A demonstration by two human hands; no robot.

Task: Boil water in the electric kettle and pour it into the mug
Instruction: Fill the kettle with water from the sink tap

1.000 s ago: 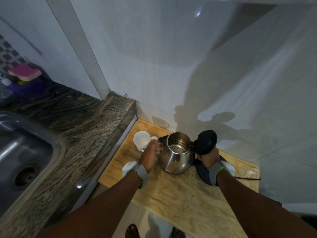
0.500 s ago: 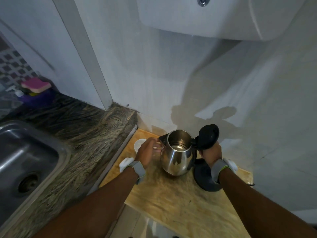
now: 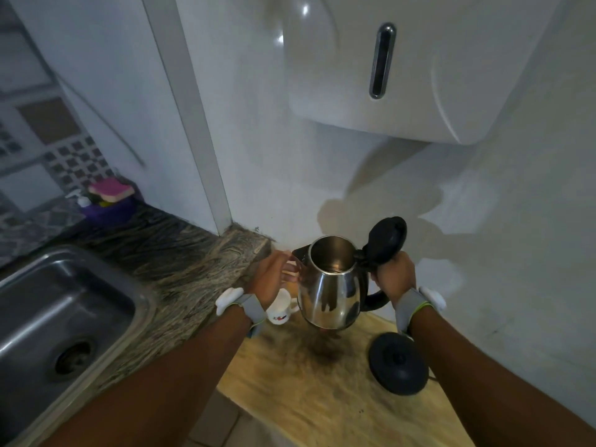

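Note:
A steel electric kettle (image 3: 329, 295) hangs in the air above the wooden board (image 3: 322, 388), its black lid (image 3: 387, 238) flipped open. My right hand (image 3: 395, 279) grips its black handle. My left hand (image 3: 274, 275) rests against the kettle's spout side, fingers loosely bent; whether it holds anything I cannot tell. Below my left wrist a white mug (image 3: 280, 308) stands on the board, partly hidden. The kettle's round black base (image 3: 398, 364) lies on the board to the right, with nothing on it.
A steel sink (image 3: 61, 321) is set in the dark stone counter (image 3: 180, 269) at the left. A purple tub with a pink sponge (image 3: 111, 191) stands at the back left. A white wall-mounted unit (image 3: 387, 66) hangs above the kettle.
The kettle has been lifted off the board and raised, leaving its base bare. My left hand has left the mug and moved up to the kettle's spout side. My view has tilted upward.

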